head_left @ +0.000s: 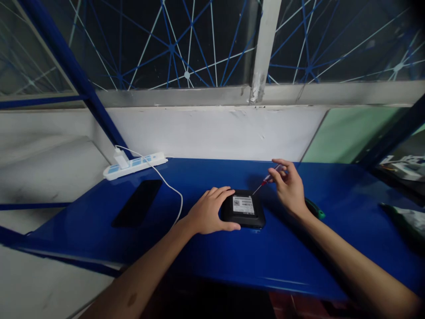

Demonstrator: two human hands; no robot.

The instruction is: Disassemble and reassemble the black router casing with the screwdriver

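Note:
A flat black square device [260,217] with rounded corners lies on the blue table, its white printed label [243,205] facing up. My left hand [210,210] grips it from the left, fingers along the far edge and thumb at the near edge. In my right hand [289,186] is a screwdriver [271,175] with a clear and red handle, held between thumb and fingers. Its thin shaft slants down to the left, the tip at the device's far right corner; whether it touches a screw is too small to tell.
On the left lie a black phone-like slab [137,203] and a white power strip [136,165] with a plugged-in charger and white cable [172,188]. A green-and-black tool [315,209] sits behind my right wrist. A dark green bag [407,223] is at the far right.

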